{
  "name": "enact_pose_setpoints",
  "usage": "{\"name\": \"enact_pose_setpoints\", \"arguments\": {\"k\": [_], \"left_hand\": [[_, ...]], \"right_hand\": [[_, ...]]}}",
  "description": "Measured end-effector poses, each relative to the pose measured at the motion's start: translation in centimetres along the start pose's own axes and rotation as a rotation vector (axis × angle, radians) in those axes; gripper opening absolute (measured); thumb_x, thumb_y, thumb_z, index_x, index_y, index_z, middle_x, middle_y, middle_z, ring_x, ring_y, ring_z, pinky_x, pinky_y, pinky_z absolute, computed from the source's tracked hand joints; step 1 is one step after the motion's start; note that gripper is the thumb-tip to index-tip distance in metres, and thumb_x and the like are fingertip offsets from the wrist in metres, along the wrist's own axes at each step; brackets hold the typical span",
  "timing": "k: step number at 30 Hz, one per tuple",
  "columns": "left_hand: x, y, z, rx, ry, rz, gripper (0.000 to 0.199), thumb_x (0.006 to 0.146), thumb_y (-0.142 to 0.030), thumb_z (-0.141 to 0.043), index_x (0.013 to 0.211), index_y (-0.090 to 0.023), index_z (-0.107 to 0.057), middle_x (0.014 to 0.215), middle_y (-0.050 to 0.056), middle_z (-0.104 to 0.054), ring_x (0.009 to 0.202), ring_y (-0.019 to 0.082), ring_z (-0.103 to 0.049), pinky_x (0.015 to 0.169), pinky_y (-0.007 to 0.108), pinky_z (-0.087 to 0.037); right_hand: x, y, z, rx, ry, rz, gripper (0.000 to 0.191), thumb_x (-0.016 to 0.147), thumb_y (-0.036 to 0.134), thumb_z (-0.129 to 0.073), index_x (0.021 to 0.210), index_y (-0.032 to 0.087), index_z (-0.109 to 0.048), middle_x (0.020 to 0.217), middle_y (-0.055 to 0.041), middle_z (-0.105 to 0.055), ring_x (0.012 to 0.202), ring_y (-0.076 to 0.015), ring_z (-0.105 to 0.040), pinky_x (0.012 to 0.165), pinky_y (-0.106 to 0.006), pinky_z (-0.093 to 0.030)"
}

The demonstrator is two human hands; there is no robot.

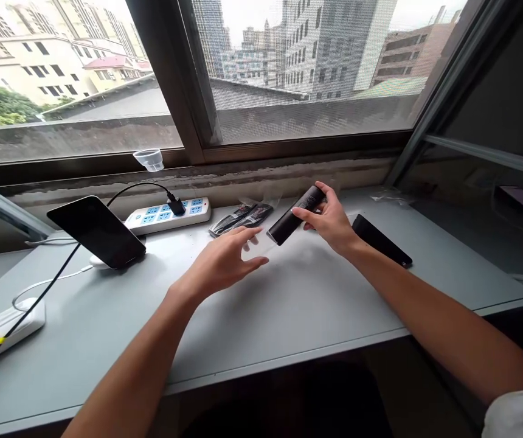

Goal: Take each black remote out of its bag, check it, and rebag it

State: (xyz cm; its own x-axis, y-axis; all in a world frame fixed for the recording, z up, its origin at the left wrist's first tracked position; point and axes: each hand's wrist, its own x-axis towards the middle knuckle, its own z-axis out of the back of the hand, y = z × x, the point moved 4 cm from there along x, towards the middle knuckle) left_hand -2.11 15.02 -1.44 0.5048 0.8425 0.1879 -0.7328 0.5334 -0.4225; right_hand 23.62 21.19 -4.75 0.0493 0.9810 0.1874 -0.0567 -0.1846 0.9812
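Observation:
My right hand (pixel 328 222) is wrapped round a black cylinder (pixel 289 224) with small pale print near its upper end. The cylinder is tilted above the desk (pixel 289 310), its lower end pointing left toward my other hand. My left hand (pixel 225 258) is open, thumb and fingers apart, a short gap away from that lower end. Behind my left fingers lie black items in clear plastic wrapping (pixel 245 218); what they are I cannot tell. A black, flat-sided long object (pixel 380 240) rests on the desk beside my right wrist.
A phone or tablet on a stand (pixel 100 234) leans at the left. Behind it is a white power strip (pixel 170 216) with a black plug. Another white strip (pixel 28 316) and cables lie at far left. A clear cup (pixel 151 159) sits on the windowsill. Crumpled plastic (pixel 391 196) lies at back right.

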Motion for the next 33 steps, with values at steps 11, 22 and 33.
{"name": "enact_pose_setpoints", "arguments": {"k": [11, 22, 33], "left_hand": [[-0.4, -1.7, -0.3, -0.188, 0.088, 0.054, 0.061, 0.107, -0.051, -0.044, 0.163, -0.028, -0.039, 0.134, 0.011, -0.056, 0.112, 0.025, -0.063, 0.098, 0.039, -0.053], [0.5, -1.3, -1.1, -0.634, -0.013, 0.317, 0.063, 0.091, -0.058, -0.071, 0.138, -0.017, -0.067, 0.127, 0.015, -0.07, 0.107, 0.03, -0.069, 0.084, 0.04, -0.058], [1.1, 0.8, -1.7, -1.085, -0.067, 0.516, 0.048, 0.067, -0.052, -0.095, 0.091, -0.013, -0.079, 0.095, 0.012, -0.076, 0.083, 0.021, -0.069, 0.08, 0.037, -0.056]], "right_hand": [[-0.8, 0.1, -1.3, 0.027, 0.059, -0.037, 0.114, 0.074, 0.054, -0.089, 0.165, 0.027, -0.027, 0.123, -0.0116, -0.065, 0.099, -0.0264, -0.071, 0.078, -0.038, -0.067], [-2.8, 1.4, -3.1, 0.097, 0.336, -0.023, 0.129, 0.068, 0.035, -0.097, 0.17, 0.031, -0.019, 0.14, -0.0125, -0.062, 0.112, -0.0296, -0.074, 0.102, -0.046, -0.062], [-3.0, 1.6, -3.4, 0.155, 0.309, 0.012, 0.117, 0.073, 0.041, -0.094, 0.167, 0.037, -0.023, 0.134, -0.0084, -0.065, 0.106, -0.0273, -0.074, 0.097, -0.047, -0.062]]}}
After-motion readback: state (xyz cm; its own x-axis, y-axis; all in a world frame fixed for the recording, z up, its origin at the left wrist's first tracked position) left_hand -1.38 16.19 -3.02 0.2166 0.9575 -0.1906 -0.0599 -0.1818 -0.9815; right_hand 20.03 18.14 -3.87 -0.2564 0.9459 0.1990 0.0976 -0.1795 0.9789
